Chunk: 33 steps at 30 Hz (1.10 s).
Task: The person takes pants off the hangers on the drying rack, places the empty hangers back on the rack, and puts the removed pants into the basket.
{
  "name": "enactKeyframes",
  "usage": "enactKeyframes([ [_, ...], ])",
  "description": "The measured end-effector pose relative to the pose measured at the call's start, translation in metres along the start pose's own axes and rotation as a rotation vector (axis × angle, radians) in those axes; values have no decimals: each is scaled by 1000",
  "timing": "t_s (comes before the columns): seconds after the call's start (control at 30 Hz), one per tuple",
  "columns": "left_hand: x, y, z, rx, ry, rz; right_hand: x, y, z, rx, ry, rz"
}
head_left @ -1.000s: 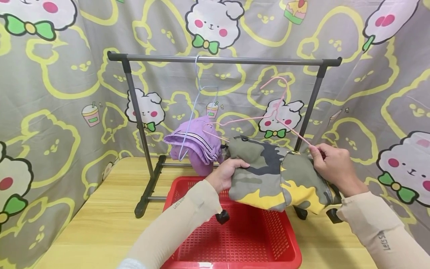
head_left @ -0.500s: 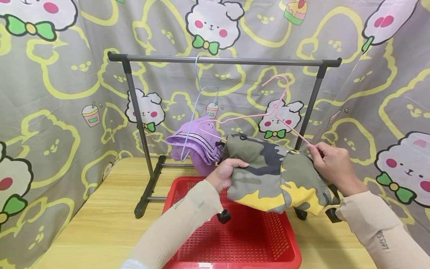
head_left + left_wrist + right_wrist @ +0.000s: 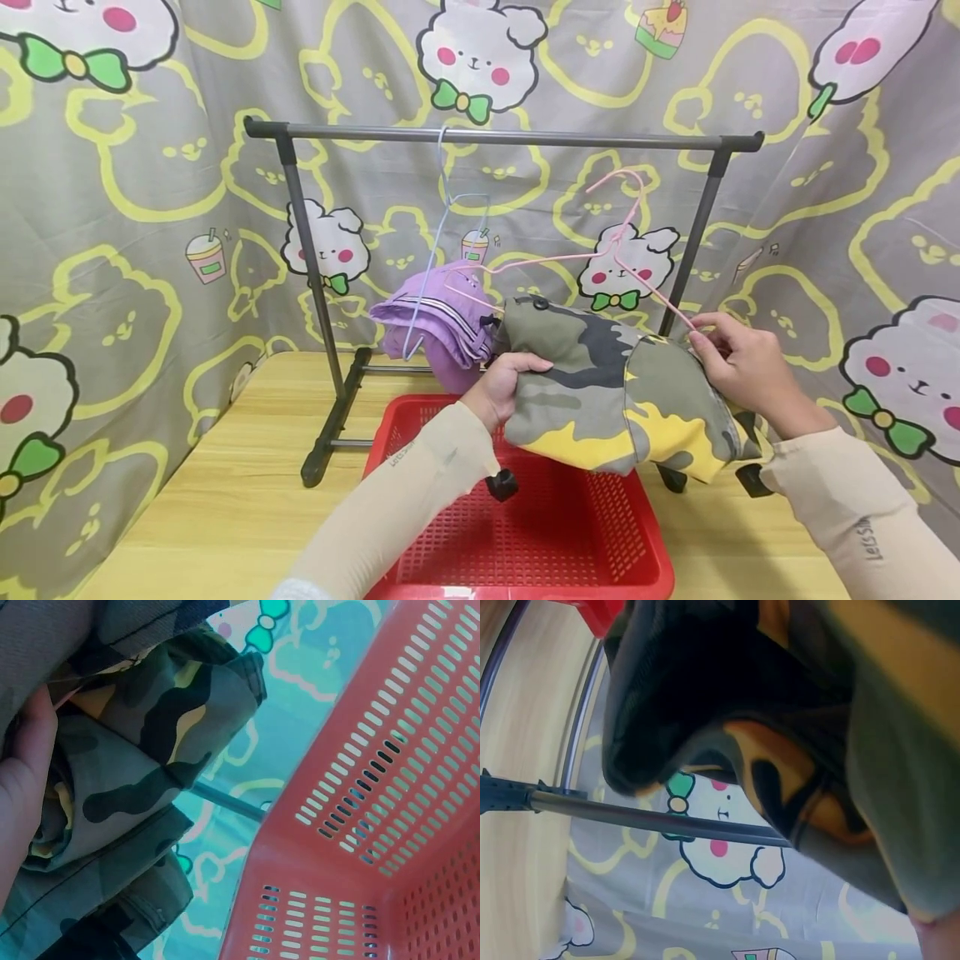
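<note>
In the head view, camouflage pants [image 3: 577, 367] in olive, grey, black and yellow are held up bunched over the basket. My left hand [image 3: 501, 387] grips their left part, thumb lying on the front; fabric covers its other fingers. A pink wire hanger [image 3: 555, 260] stands out of the waist, its hook up and left end outside the cloth. With thumb and fingers, my right hand [image 3: 746, 367] pinches the hanger's right arm at the waist edge. Hanging folds of the pants [image 3: 127, 765] fill the left wrist view beside my left thumb. The right wrist view shows the pants' dark opening [image 3: 705, 682].
A grey rack [image 3: 495, 133] stands behind on the wooden table [image 3: 225, 492]. Purple folded pants [image 3: 442, 321] hang from it on a blue hanger [image 3: 427, 283], left of the camouflage pants. Below my hands sits a red perforated basket [image 3: 660, 567]. Patterned curtains surround the table.
The pink hanger's left end and the pants have shifted slightly left. My right hand's index finger has straightened along the hanger wire. My left hand stays almost in place.
</note>
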<state>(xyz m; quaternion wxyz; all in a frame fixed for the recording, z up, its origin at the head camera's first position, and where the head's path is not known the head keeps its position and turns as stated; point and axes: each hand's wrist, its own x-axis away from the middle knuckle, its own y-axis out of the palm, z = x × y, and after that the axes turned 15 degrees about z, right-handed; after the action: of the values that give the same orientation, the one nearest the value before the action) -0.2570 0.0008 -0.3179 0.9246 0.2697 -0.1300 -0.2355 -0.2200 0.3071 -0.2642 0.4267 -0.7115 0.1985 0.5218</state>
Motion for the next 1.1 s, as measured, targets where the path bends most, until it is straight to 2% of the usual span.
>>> enactKeyframes([
  [0.17,-1,-1,1,1,20,-4,1,-3,3,-78,-25,-47],
  [0.37,-1,-1,1,5,29,-11,4,-6,7,-164,14,-110],
  [0.5,-2,-1,1,16,39,5,3,-5,7,-195,-8,-93],
  [0.63,-4,0,1,48,47,17,-1,-2,5,-164,-76,-18],
  [0.73,-4,0,0,72,47,21,-2,0,3,-121,-85,13],
  [0.93,-3,1,0,109,33,-24,-2,0,2,-42,-87,37],
  [1.1,0,6,1,88,40,-56,0,-1,3,-19,-73,30],
])
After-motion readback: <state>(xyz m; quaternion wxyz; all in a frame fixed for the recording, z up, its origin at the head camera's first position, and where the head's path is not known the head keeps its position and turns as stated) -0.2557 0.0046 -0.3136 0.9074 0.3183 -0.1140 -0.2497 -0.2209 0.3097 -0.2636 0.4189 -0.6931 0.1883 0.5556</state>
